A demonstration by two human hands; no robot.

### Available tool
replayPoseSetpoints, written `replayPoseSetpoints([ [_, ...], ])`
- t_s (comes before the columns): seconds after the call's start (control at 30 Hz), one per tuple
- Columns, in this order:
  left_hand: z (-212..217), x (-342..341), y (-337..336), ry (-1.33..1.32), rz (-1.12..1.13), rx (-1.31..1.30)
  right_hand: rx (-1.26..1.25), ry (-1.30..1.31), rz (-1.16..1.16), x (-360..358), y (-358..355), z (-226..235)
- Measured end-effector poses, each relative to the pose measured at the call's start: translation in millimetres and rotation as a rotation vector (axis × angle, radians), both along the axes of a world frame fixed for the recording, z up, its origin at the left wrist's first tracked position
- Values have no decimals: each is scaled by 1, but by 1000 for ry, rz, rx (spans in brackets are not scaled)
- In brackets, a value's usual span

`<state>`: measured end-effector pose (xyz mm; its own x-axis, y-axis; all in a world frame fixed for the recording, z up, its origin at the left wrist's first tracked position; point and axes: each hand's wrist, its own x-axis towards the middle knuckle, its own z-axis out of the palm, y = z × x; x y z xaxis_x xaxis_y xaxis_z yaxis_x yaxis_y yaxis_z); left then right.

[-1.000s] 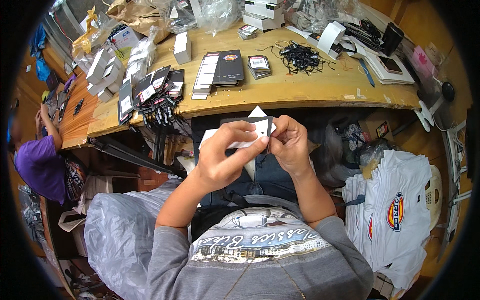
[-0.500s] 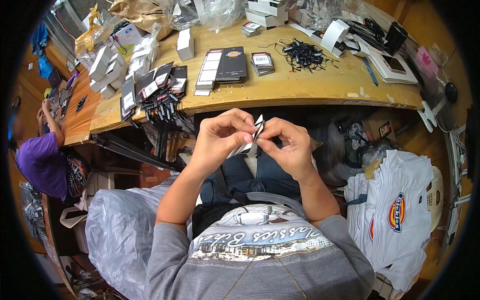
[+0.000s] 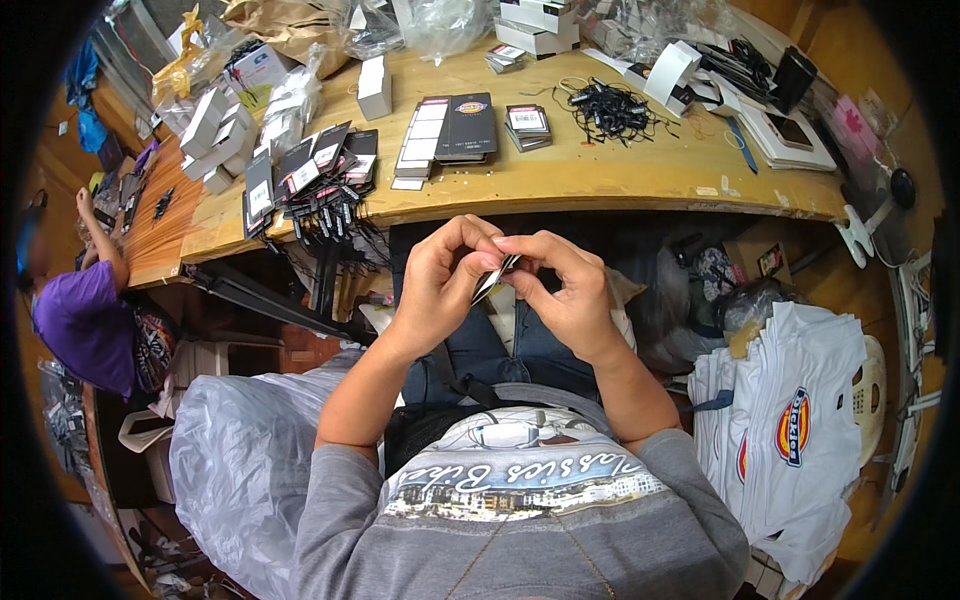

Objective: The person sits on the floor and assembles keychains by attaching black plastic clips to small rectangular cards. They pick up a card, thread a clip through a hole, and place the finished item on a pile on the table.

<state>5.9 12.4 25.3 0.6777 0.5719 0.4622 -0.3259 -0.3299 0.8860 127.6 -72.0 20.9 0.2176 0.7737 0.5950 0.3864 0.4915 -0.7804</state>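
Note:
My left hand [image 3: 443,285] and my right hand [image 3: 562,290] meet over my lap, below the edge of the wooden table [image 3: 640,175]. Both pinch a small folded card tag [image 3: 494,281], black and white, seen almost edge-on between the fingertips. Much of the tag is hidden by my fingers. On the table above lie a stack of black hang tags with white labels [image 3: 445,135], a small pile of tags [image 3: 527,121] and a heap of black string loops [image 3: 610,108].
A fan of black tags with strings [image 3: 310,180] hangs over the table's left edge. White small boxes [image 3: 215,135] stand at the left. A stack of folded white shirts [image 3: 790,440] sits at my right, a grey plastic bag [image 3: 240,470] at my left. A person in purple [image 3: 75,320] works at far left.
The tag, held flat and open a second ago, is now folded and turned edge-on. Both hands have dropped slightly lower and closer together.

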Motion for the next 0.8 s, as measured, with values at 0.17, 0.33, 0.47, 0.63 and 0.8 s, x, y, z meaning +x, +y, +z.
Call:
replayPoseSetpoints([
  [0.17,-3,6,-2,-31,-51,-94,27,105,28,2,-1,-8],
  [0.33,-1,1,7,0,-96,-407,11,33,36,7,-4,-10],
  [0.47,6,4,9,-233,-81,-452,-137,88,107,13,-2,-10],
  [0.63,2,-2,24,-388,-87,-566,-186,457,205,10,-4,-12],
  [0.8,3,-6,19,-202,56,-537,-217,574,298,19,-4,-20],
])
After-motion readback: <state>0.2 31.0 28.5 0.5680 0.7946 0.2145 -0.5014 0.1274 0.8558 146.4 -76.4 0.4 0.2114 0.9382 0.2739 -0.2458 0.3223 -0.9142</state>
